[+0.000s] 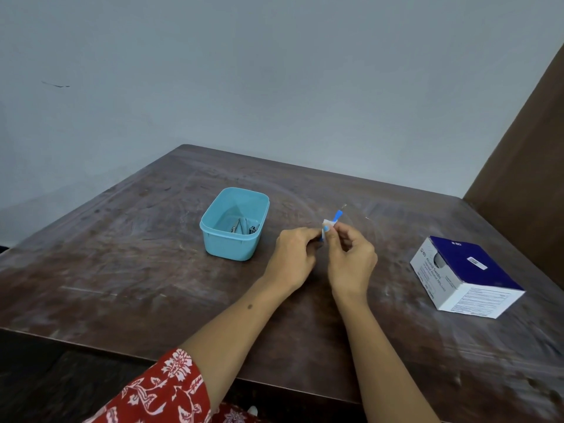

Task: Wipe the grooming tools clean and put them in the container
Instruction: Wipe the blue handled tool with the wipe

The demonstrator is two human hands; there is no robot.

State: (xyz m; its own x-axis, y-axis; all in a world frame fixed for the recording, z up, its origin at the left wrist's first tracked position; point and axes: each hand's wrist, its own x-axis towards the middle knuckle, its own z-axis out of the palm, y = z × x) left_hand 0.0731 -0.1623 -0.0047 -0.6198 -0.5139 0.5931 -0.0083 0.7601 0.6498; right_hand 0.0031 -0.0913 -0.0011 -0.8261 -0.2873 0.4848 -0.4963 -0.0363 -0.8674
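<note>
A light blue plastic container (234, 236) stands on the dark wooden table (137, 254), left of my hands. Inside it lie metal grooming tools (242, 226), a clipper and small nippers among them. My left hand (293, 254) and my right hand (351, 254) meet above the table's middle, and both pinch a small blue and white alcohol swab packet (331, 222) between thumb and fingers. Part of the packet sticks up above my fingertips; the rest is hidden by them.
A blue and white box of alcohol swabs (467, 276) sits at the right, its opening facing left. A brown panel (525, 166) rises behind the table's right corner. A grey wall stands behind. The table's front edge runs near my forearms.
</note>
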